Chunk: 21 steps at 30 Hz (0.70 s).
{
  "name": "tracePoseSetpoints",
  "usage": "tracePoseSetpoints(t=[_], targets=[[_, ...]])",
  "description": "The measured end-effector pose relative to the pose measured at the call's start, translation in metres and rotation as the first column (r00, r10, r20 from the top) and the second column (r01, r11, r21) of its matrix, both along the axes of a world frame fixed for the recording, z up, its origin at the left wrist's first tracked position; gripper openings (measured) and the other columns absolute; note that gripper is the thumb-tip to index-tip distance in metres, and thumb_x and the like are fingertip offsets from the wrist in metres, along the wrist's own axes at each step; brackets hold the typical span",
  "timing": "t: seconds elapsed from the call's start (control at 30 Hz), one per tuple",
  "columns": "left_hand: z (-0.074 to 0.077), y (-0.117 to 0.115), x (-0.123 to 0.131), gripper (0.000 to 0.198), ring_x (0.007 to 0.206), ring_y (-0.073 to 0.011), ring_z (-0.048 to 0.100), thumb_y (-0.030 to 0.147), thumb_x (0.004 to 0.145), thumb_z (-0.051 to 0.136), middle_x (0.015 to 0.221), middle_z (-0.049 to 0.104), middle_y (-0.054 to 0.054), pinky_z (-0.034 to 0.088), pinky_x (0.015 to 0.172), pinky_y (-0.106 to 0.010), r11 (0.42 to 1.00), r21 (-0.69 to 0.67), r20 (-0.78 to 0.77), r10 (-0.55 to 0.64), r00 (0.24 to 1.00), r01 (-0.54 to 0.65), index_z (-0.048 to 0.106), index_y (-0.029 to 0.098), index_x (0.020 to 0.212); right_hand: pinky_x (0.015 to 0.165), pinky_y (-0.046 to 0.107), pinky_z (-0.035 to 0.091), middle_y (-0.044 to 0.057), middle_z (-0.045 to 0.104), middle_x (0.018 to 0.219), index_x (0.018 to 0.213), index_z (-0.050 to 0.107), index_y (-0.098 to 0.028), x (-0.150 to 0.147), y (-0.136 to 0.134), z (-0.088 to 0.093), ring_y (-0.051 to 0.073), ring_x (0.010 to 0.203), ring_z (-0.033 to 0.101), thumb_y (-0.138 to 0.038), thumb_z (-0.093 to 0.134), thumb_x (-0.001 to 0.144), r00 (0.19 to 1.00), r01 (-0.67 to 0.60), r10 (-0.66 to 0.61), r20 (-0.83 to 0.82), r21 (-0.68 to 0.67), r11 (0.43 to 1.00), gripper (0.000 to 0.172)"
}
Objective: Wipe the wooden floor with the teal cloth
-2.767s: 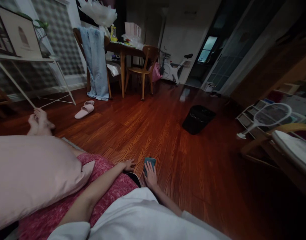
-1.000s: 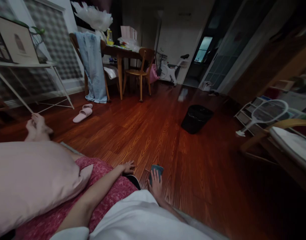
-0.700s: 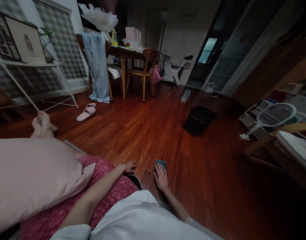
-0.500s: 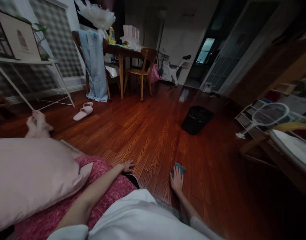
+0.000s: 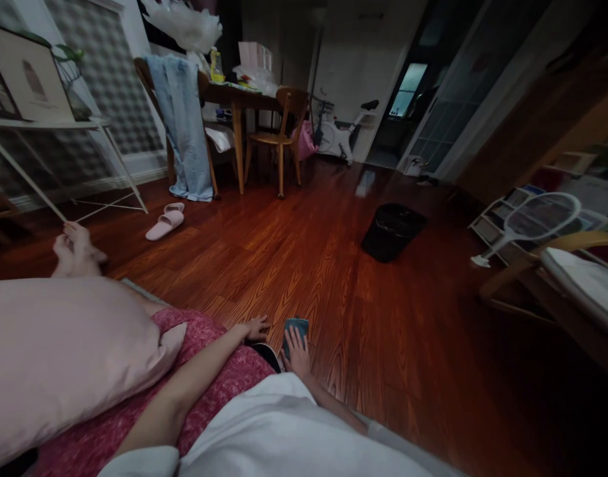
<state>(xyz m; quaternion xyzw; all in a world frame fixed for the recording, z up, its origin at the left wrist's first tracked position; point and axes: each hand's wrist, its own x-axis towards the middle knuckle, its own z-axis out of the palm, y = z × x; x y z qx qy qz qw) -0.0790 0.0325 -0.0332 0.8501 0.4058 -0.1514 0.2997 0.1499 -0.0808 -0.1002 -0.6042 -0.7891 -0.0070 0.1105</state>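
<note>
Whereas the blue-green cloth (image 5: 300,322) lies well apart from the left hand (image 5: 257,328) half a second earlier, it is now near that hand, on the floor (image 5: 333,291) beneath the right hand (image 5: 297,352). The right hand is open, its straightened fingers covering part of the cloth; the left, unchanged in pose, is open with fingers spread. Beyond both hands, rightward, stands a black bin (image 5: 390,237).
</note>
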Motion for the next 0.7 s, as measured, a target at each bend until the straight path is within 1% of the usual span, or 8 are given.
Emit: tracePoseSetpoints(t=[0.1, 0.17, 0.23, 0.3, 0.4, 0.5, 0.6, 0.7], targets=[[0.003, -0.002, 0.002, 0.072, 0.149, -0.0379, 0.018, 0.058, 0.092, 0.053, 0.164, 0.016, -0.017, 0.024, 0.118, -0.051, 0.998, -0.020, -0.047, 0.054, 0.997, -0.055, 0.041, 0.018, 0.151, 0.120, 0.041, 0.018, 0.002, 0.031, 0.162, 0.156, 0.026, -0.029, -0.002, 0.023, 0.011, 0.017, 0.151, 0.020, -0.043, 0.033, 0.100, 0.991, -0.126, 0.126, -0.042, -0.003, 0.992, 0.059], [0.006, -0.003, 0.003, 0.072, 0.149, -0.0371, 0.018, 0.056, 0.092, 0.054, 0.165, 0.015, -0.016, 0.023, 0.118, -0.051, 0.997, -0.029, -0.054, 0.076, 0.996, -0.078, 0.040, 0.020, 0.152, 0.120, 0.041, 0.018, 0.003, 0.032, 0.162, 0.155, 0.029, -0.028, 0.014, 0.039, 0.018, 0.017, 0.150, 0.021, -0.043, 0.030, 0.100, 0.994, -0.097, 0.095, -0.055, -0.039, 0.995, 0.057], [0.008, -0.004, 0.003, 0.071, 0.149, -0.0361, 0.017, 0.053, 0.092, 0.056, 0.165, 0.014, -0.015, 0.023, 0.119, -0.049, 0.995, -0.040, -0.052, 0.089, 0.995, -0.091, 0.039, 0.020, 0.153, 0.120, 0.042, 0.017, 0.004, 0.030, 0.162, 0.154, 0.032, -0.025, 0.044, 0.052, 0.024, 0.018, 0.150, 0.021, -0.044, 0.025, 0.101, 0.999, 0.019, -0.022, -0.042, -0.085, 0.996, 0.058], [0.009, -0.005, 0.003, 0.071, 0.150, -0.0356, 0.016, 0.051, 0.092, 0.057, 0.165, 0.013, -0.015, 0.023, 0.119, -0.047, 0.994, -0.049, -0.049, 0.095, 0.994, -0.098, 0.039, 0.019, 0.153, 0.121, 0.043, 0.015, 0.006, 0.027, 0.163, 0.154, 0.033, -0.022, 0.082, 0.059, 0.026, 0.019, 0.151, 0.019, -0.043, 0.021, 0.100, 0.982, 0.187, -0.189, -0.014, -0.112, 0.976, 0.059], [0.011, -0.005, 0.003, 0.070, 0.150, -0.0352, 0.016, 0.050, 0.092, 0.057, 0.165, 0.012, -0.015, 0.023, 0.119, -0.046, 0.993, -0.058, -0.050, 0.097, 0.994, -0.100, 0.039, 0.019, 0.153, 0.121, 0.046, 0.011, 0.007, 0.023, 0.165, 0.155, 0.030, -0.019, 0.138, 0.054, 0.020, 0.021, 0.152, 0.016, -0.043, 0.015, 0.099, 0.905, 0.425, -0.426, 0.016, -0.106, 0.899, 0.063], [0.012, -0.005, 0.003, 0.068, 0.150, -0.0343, 0.016, 0.047, 0.093, 0.056, 0.165, 0.012, -0.015, 0.023, 0.119, -0.046, 0.994, -0.057, -0.059, 0.090, 0.994, -0.093, 0.038, 0.019, 0.153, 0.120, 0.050, 0.013, 0.012, 0.021, 0.165, 0.156, 0.028, -0.015, 0.172, 0.036, 0.009, 0.024, 0.152, 0.014, -0.044, 0.013, 0.098, 0.817, 0.576, -0.577, 0.010, -0.092, 0.813, 0.066], [0.012, -0.004, 0.004, 0.068, 0.150, -0.0335, 0.016, 0.046, 0.093, 0.056, 0.165, 0.013, -0.016, 0.022, 0.119, -0.046, 0.996, -0.049, -0.064, 0.074, 0.995, -0.078, 0.038, 0.019, 0.153, 0.119, 0.053, 0.015, 0.016, 0.019, 0.164, 0.156, 0.027, -0.012, 0.170, 0.015, -0.001, 0.028, 0.152, 0.014, -0.045, 0.014, 0.098, 0.764, 0.642, -0.644, -0.017, -0.080, 0.763, 0.068], [0.011, -0.004, 0.003, 0.069, 0.150, -0.0340, 0.016, 0.048, 0.093, 0.056, 0.164, 0.012, -0.017, 0.022, 0.119, -0.045, 0.997, -0.040, -0.070, 0.061, 0.996, -0.064, 0.039, 0.018, 0.153, 0.119, 0.054, 0.014, 0.019, 0.020, 0.164, 0.155, 0.029, -0.010, 0.136, -0.002, -0.006, 0.029, 0.152, 0.014, -0.046, 0.018, 0.098, 0.789, 0.610, -0.613, -0.031, -0.073, 0.789, 0.068]])
